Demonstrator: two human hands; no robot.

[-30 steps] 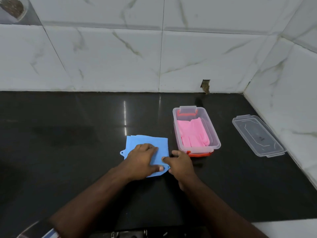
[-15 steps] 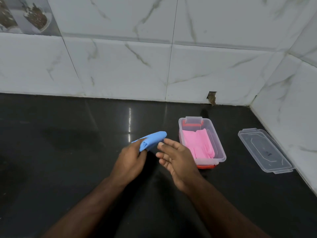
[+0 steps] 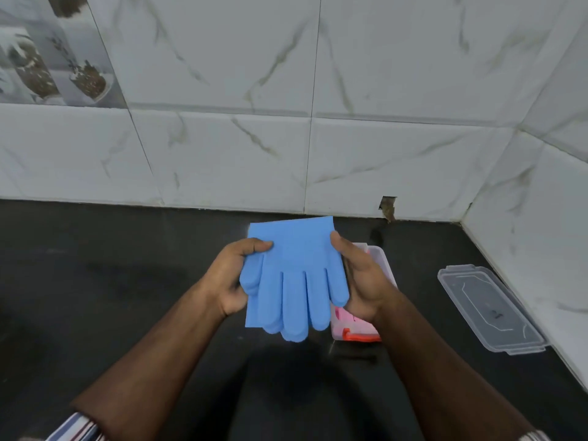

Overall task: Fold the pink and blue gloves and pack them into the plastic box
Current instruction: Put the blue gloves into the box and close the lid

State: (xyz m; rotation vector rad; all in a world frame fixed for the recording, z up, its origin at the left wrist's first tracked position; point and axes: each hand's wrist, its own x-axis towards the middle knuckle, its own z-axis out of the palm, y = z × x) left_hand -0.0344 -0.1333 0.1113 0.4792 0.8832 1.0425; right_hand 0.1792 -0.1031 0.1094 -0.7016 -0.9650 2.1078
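Sleeve cuff [image 3: 76,428], striped, shows at the near-left edge, and from it the forearm runs up to the left hand [image 3: 230,278], which grips the left side of the blue gloves [image 3: 294,275], thumb curled over the front and the other digits hidden behind. The gloves are held up in the air between the two hands, well above the black counter [image 3: 95,297], cuffs away from the person and fingers hanging toward them; they look like a stacked pair, with a second set of fingertips peeking out along the left edge. The right hand [image 3: 362,281] cups the opposite side, thumb hooked over the top corner and palm against the little-finger edge.

Directly behind and beneath the right hand sits the plastic box [image 3: 378,256], mostly covered by it; a strip of the pink gloves [image 3: 342,315] shows inside, just below that wrist, so that half of the job looks finished. Further right of the right hand, well apart, the clear lid [image 3: 490,308] lies flat on the counter near the side wall.

To my eye the pair has opened out and is wider than the box. Doing this step well means squaring the two layers, doubling the fingers back onto the palm, pressing the crease firm and keeping it pinched until the bundle lies on top of the pink ones.
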